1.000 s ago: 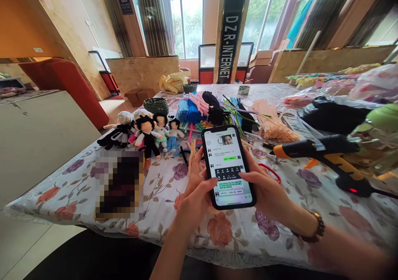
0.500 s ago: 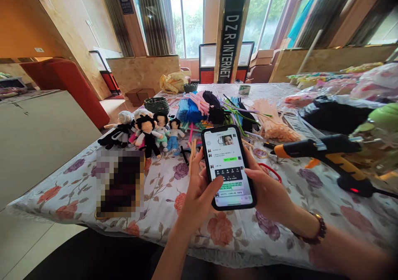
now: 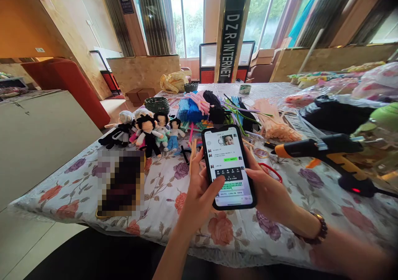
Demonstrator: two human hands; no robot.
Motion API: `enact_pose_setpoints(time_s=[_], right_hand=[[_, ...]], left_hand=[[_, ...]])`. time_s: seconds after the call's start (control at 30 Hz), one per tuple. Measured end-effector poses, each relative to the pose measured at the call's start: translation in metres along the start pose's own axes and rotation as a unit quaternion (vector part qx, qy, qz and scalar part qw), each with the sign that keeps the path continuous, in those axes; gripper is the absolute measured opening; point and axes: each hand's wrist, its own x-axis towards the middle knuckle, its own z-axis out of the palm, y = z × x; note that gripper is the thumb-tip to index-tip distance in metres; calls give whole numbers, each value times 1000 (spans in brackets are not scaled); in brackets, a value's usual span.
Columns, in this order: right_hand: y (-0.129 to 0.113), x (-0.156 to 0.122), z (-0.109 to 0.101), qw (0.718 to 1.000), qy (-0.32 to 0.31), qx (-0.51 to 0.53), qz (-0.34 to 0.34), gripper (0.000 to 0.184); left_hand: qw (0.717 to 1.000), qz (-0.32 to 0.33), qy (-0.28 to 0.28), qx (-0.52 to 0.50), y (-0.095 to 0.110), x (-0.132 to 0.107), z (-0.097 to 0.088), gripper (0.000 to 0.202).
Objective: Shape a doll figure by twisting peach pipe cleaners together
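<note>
A black-cased smartphone (image 3: 230, 197) is held upright over the near side of the table, its lit screen showing a chat with a dark pop-up menu. My left hand (image 3: 200, 193) grips its left edge, the thumb lying over the screen near that menu. Around the right edge my right hand (image 3: 269, 189) is closed, thumb at the side of the screen; a beaded bracelet is on that wrist. Behind the phone lie pale sticks (image 3: 193, 150) and a red loop (image 3: 273, 171), both partly hidden by the hands and phone.
Several small dolls (image 3: 149, 135) stand left of the phone, near a blurred-out dark object (image 3: 121, 184) with a yellowish edge. Bundles of pipe cleaners (image 3: 199, 106) and a green basket (image 3: 157, 105) are farther back. A black-and-orange glue gun (image 3: 323, 147), red light lit, is at right.
The view has shifted very slightly. Both hands stay on the phone, with the left thumb over the same part of the screen.
</note>
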Motion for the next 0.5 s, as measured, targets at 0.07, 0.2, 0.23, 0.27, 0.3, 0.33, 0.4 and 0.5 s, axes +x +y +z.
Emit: enact_pose_setpoints(time_s=[0.07,0.2,0.23,0.27,0.3,0.33,0.4,0.5], right_hand=[[0,0,0,1000,-5,-2,0,79],[-1,-1,0,1000,-6,-18,-3,81],[-1,-1,0,1000,-5,-19,-4,81],[-1,-1,0,1000,-4,-19,-6,81],[-1,-1,0,1000,-5,-18,-6,81],[-1,-1,0,1000,-5,-17,-6,80],[-1,-1,1,1000,-5,-15,-6,81],[-2,0,3,1000,0,-13,-11,81]], left_hand=[[1000,2,1,-2,-1,0,0,66],[1000,3,0,-2,-2,1,-1,66],[1000,3,1,-1,-2,1,-1,67],[1000,4,1,-1,-2,1,-1,67],[1000,4,0,0,-2,1,-1,67],[1000,5,-1,1,-2,2,-1,66],[1000,10,-5,0,-2,2,-1,65],[1000,9,-7,1,-1,1,-1,65]])
